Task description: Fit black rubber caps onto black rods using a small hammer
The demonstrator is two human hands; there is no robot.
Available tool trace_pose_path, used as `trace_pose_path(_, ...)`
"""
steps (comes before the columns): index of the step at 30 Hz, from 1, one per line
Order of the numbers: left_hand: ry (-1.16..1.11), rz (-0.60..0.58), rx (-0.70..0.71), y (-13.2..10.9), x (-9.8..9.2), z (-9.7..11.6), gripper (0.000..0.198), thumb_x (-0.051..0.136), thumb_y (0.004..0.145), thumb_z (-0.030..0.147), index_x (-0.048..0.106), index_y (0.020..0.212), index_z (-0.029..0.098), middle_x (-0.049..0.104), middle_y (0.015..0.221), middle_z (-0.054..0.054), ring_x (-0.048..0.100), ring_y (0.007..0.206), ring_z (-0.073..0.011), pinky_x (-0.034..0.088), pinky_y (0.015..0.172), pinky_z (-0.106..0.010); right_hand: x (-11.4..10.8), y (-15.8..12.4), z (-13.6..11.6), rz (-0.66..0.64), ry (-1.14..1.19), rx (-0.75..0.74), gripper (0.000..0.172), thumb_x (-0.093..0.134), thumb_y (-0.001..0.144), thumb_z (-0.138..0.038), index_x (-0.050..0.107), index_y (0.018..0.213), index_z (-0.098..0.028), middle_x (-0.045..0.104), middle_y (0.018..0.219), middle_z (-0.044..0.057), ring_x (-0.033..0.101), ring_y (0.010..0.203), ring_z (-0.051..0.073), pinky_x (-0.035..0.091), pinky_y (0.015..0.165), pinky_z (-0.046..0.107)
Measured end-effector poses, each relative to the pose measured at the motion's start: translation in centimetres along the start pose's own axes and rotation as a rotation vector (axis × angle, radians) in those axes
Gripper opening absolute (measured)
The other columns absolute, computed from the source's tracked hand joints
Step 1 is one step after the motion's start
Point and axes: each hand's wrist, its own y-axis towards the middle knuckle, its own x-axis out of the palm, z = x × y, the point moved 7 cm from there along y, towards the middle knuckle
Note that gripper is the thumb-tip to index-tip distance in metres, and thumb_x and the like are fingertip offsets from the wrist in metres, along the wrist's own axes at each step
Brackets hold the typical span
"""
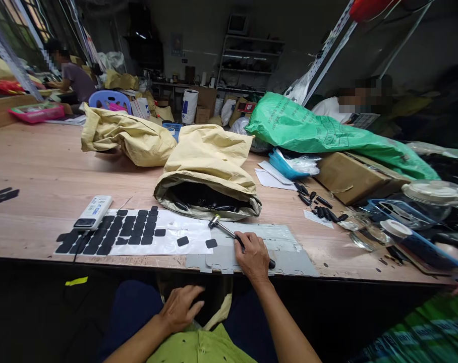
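My right hand (pixel 251 254) is wrapped round the dark handle of a small hammer (pixel 226 230). The hammer's metal head, with a yellowish face, points away to the left, close to the mouth of a cream sack (pixel 210 151) with dark pieces inside. Under hand and hammer lies a grey board (pixel 293 257). Below the table edge, over my lap, my left hand (pixel 181 306) is open with nothing visible in it, thumb and fingers apart. Rows of black rounded-square pieces (pixel 136 227) lie on a white sheet (pixel 172 227) to the left; a few are scattered nearer the hammer.
A white device (pixel 95 212) with a cable stands at the left of the sheet. Black handle-like pieces (pixel 323 209), a cardboard box (pixel 359 176), a green sack (pixel 308 126) and glass jars (pixel 370 232) crowd the right. Another cream sack (pixel 130 136) lies behind. Two people sit farther off.
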Motion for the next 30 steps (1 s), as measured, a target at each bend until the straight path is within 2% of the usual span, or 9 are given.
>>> trace_pose_path(2,0.054,0.15,0.302,0.7,-3.3,3.4,0.028,0.05,0.093,0.03,0.065,0.116,0.026,0.069,0.084,-0.005,0.064,0.075,-0.0198,0.05,0.067,-0.032,0.0,0.0,0.0,-0.004,0.001,0.003,0.026,0.051,0.09,-0.026,0.069,0.109,-0.024,0.061,0.096,0.004,0.049,0.087,0.019,0.035,0.077,0.031)
trace_pose_path(4,0.078,0.319,0.401,2.4,-7.7,4.9,0.024,0.05,0.093,0.027,0.067,0.109,0.022,0.065,0.077,-0.005,0.06,0.068,-0.0175,0.047,0.061,-0.03,0.0,0.0,0.0,-0.005,0.003,0.009,0.026,0.051,0.09,-0.027,0.069,0.109,-0.024,0.061,0.096,0.005,0.049,0.087,0.019,0.035,0.077,0.031)
trace_pose_path(6,0.047,0.513,0.326,5.3,-12.8,4.0,0.022,0.048,0.095,0.024,0.069,0.098,0.021,0.064,0.075,-0.005,0.058,0.069,-0.0165,0.046,0.063,-0.029,0.0,0.0,0.0,-0.004,0.006,0.015,0.026,0.051,0.09,-0.027,0.069,0.109,-0.024,0.061,0.096,0.005,0.049,0.087,0.019,0.035,0.076,0.031)
trace_pose_path(9,0.074,0.698,0.075,10.0,-19.2,0.0,0.023,0.046,0.097,0.024,0.069,0.099,0.021,0.068,0.092,-0.007,0.059,0.087,-0.0201,0.047,0.078,-0.034,-0.1,0.0,0.0,-0.006,0.008,0.017,0.026,0.051,0.09,-0.027,0.068,0.109,-0.024,0.061,0.096,0.005,0.049,0.087,0.019,0.035,0.077,0.03)
trace_pose_path(12,0.219,0.624,-0.124,13.8,-22.1,-4.1,0.018,0.06,0.088,0.024,0.07,0.104,0.024,0.069,0.109,-0.007,0.052,0.103,-0.0276,0.041,0.091,-0.043,-0.1,0.0,-0.1,-0.003,0.008,0.017,0.026,0.051,0.09,-0.027,0.068,0.109,-0.024,0.061,0.096,0.004,0.049,0.088,0.019,0.035,0.077,0.03)
trace_pose_path(17,0.336,0.357,-0.244,16.1,-21.9,-7.1,0.016,0.072,0.079,0.024,0.073,0.095,0.025,0.069,0.098,-0.008,0.048,0.105,-0.0318,0.037,0.092,-0.046,0.0,0.0,0.0,0.0,0.015,0.027,0.025,0.052,0.089,-0.026,0.068,0.108,-0.024,0.061,0.097,0.004,0.049,0.089,0.019,0.035,0.08,0.03)
trace_pose_path(22,0.272,0.496,-0.125,14.1,-21.4,-4.0,0.013,0.071,0.082,0.029,0.073,0.094,0.025,0.066,0.093,-0.006,0.048,0.102,-0.0289,0.034,0.092,-0.044,0.1,0.0,0.2,0.003,0.027,0.034,0.024,0.054,0.088,-0.027,0.069,0.107,-0.024,0.061,0.096,0.004,0.049,0.088,0.019,0.036,0.08,0.03)
trace_pose_path(26,0.109,0.387,0.009,12.6,-17.7,-0.9,0.014,0.072,0.082,0.034,0.074,0.092,0.025,0.067,0.088,-0.004,0.051,0.097,-0.025,0.035,0.088,-0.04,0.2,-0.1,0.3,0.004,0.033,0.03,0.025,0.054,0.09,-0.032,0.068,0.109,-0.023,0.061,0.095,0.004,0.049,0.087,0.018,0.036,0.079,0.03)
trace_pose_path(30,-0.009,0.299,-0.087,11.8,-14.5,-0.9,0.017,0.074,0.077,0.037,0.076,0.088,0.025,0.067,0.085,-0.003,0.052,0.095,-0.0249,0.036,0.083,-0.038,0.6,0.0,0.6,-0.025,0.026,0.022,0.024,0.052,0.092,-0.033,0.068,0.107,-0.024,0.061,0.094,0.004,0.048,0.085,0.018,0.035,0.077,0.03)
